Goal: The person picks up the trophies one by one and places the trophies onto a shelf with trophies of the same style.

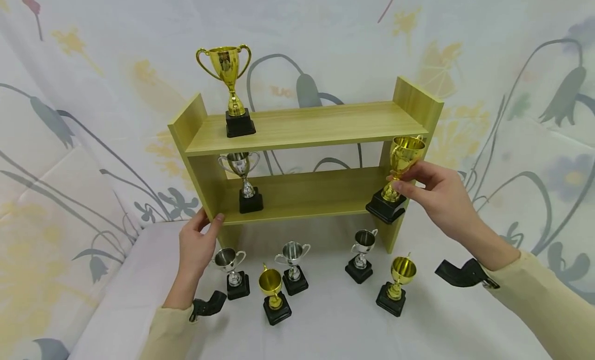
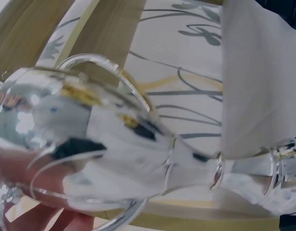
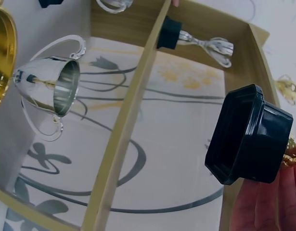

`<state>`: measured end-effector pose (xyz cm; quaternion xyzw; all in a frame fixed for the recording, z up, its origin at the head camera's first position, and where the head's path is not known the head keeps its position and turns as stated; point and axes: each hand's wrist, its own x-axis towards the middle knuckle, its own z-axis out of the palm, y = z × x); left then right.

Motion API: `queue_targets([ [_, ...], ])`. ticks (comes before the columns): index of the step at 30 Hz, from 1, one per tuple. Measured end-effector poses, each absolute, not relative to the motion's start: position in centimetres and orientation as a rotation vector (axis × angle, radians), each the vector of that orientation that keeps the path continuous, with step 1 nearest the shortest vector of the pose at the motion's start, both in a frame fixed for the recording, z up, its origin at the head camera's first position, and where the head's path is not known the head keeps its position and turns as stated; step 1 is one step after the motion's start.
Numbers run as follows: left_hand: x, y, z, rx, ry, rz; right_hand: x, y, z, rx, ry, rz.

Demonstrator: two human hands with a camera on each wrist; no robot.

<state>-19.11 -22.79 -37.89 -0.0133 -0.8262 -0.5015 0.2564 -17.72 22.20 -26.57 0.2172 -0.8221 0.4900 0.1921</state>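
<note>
My right hand (image 1: 437, 194) pinches a gold trophy cup (image 1: 406, 152) by its stem, in front of the right end of the wooden shelf (image 1: 297, 126). The black base (image 3: 249, 134) of that cup tilts toward the camera in the right wrist view. At the shelf's lower left, my left hand (image 1: 197, 244) grips the side panel, with the thumb on the front edge. Another gold trophy (image 1: 226, 65) stands on the top board at left, and a silver trophy (image 1: 240, 166) stands on the board below it. A silver cup (image 2: 90, 130) fills much of the left wrist view.
On the white cloth before the shelf stand silver trophies (image 1: 294, 254) (image 1: 228, 259) (image 1: 364, 241) and two gold ones (image 1: 270, 282) (image 1: 402, 270). A flower-printed curtain (image 1: 297, 29) hangs behind.
</note>
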Motion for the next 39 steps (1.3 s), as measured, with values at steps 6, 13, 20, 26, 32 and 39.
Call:
queue_targets([
  [6,-19.1,-22.4,-37.9,-0.005,-2.224,-1.344,-17.5,22.0,-25.9,0.612,-2.304,1.375],
  [13,-19.2,-22.5,-37.5,0.012,-2.229,-1.311,-17.7,21.5,-24.7,0.642,-2.269,1.388],
  [20,-19.1,-22.6,-37.4,0.03,-2.243,-1.319,-18.3,21.2,-23.2,0.673,-2.266,1.41],
  [26,-19.0,-22.8,-37.4,0.028,-2.27,-1.347,-18.6,20.7,-22.5,0.719,-2.241,1.481],
  [32,-19.1,-23.1,-37.4,-0.004,-2.298,-1.367,-18.6,20.4,-21.9,0.747,-2.229,1.519],
  [39,-19.2,-23.1,-37.6,-0.009,-2.31,-1.394,-18.5,19.9,-21.0,0.699,-2.258,1.448],
])
